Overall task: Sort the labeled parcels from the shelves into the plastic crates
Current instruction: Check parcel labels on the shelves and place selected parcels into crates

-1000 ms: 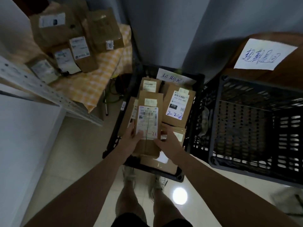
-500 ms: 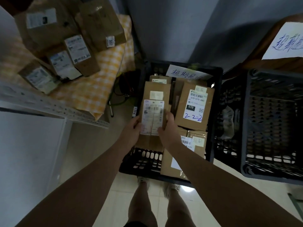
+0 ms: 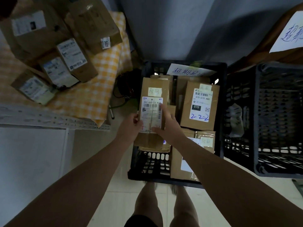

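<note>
Parcel (image 3: 151, 112) nudged farther along black crate (image 3: 222, 112), over other parcels (image 3: 199, 104); left hand (image 3: 129, 128), right hand (image 3: 168, 128) fingers grip it

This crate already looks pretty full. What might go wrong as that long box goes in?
1. The left hand and right hand hold the long parcel only near its lower end, so its far end might tip or slip.
2. The black crate is crowded, so the long parcel may wedge against the 2-2-2 parcel or settle crooked.
3. The light is dim, so a label could be misread and a parcel missorted.
</note>
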A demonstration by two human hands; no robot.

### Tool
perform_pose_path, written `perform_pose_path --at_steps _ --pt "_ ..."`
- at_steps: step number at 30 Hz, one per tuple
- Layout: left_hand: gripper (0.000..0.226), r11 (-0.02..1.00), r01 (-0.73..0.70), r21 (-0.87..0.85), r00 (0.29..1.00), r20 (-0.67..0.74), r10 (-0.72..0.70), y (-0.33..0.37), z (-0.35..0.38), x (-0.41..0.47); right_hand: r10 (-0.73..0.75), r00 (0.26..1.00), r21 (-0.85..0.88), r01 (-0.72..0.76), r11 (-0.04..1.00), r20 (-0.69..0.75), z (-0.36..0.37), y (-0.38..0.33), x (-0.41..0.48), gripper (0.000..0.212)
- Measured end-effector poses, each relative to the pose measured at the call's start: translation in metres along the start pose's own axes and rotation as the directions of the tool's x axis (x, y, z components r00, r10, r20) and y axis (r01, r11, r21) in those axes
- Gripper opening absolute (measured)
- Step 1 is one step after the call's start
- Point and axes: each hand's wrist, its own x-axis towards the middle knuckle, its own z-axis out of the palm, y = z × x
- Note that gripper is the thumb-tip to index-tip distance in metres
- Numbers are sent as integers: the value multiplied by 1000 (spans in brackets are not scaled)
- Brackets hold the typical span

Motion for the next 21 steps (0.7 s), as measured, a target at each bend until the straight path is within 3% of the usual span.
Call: perform_pose_path --at_steps 4,7,10,13,17,21 --pt "32 999 -30 40 1000 -8 30 -1 0 -4 -36 999 -21 37 999 33 -6 -1 -5 87" --pt "37 994 -12 113 1000 -22 14 3 -7 -10 -27 999 -128 30 991 21 -18 -7 -11 75" --pt "41 964 16 267 997 -82 6 12 -18 -24 -31 999 -276 24 961 -23 -35 -14 -21 65" --pt "37 885 -33 465 984 -140 110 26 -34 -47 -62 998 -411 48 910 -21 -58 -29 -36 60" --pt "41 820 -28 571 956 -225 190 66 -61 -91 -231 973 -509 198 837 -2 -91 -68 -59 53" --pt "40 776 49 629 846 -439 302 110 -91 -156 -472 880 -566 414 713 50 -126 -120 -100 53"
